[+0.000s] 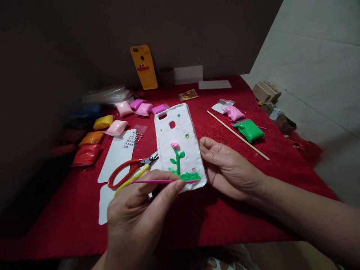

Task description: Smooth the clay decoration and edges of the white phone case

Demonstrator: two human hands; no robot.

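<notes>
My right hand point(230, 168) grips the right edge of a phone case point(191, 153) coated in white clay, held tilted above the table. On the case are a pink clay flower point(174, 145) with a green stem and leaves, a strip of green clay grass point(189, 176) near the bottom, and several small gems. Between thumb and fingers my left hand point(143, 206) pinches a thin pink modelling tool point(152, 182). Its tip lies over the lower edge of the grass; whether it touches the clay I cannot tell. Scissors point(123, 172) with red and yellow handles lie behind my left hand.
Several clay packets, among them a red one point(86, 154) and a green one point(250, 130), lie on both sides of the red cloth point(225, 225). A wooden stick point(237, 135) rests at right. White cards point(116, 157) lie at left. A yellow phone case point(144, 69) stands at the back.
</notes>
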